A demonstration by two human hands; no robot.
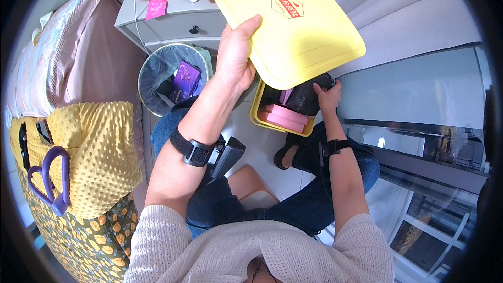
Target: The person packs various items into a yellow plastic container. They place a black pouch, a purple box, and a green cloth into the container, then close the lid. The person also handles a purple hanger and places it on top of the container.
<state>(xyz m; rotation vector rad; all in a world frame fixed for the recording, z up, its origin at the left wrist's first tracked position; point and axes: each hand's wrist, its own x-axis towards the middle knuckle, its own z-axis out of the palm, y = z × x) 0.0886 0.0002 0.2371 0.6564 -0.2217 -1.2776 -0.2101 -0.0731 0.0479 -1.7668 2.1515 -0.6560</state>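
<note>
My left hand grips a yellow plastic lid by its left edge, thumb on top. The lid bears a red and white printed mark and is raised over a yellow plastic storage box, hiding its far part. Inside the box lie a pink box, a purple item and a black item, perhaps a pouch or case. At the box's right side, my right hand has its thumb and fingers around the black item's upper right end.
A lined waste bin with a purple carton stands left of the box. Behind it is a grey drawer cabinet. A bed with a yellow dotted cloth and a purple heart-shaped device is at left; glass panels are at right.
</note>
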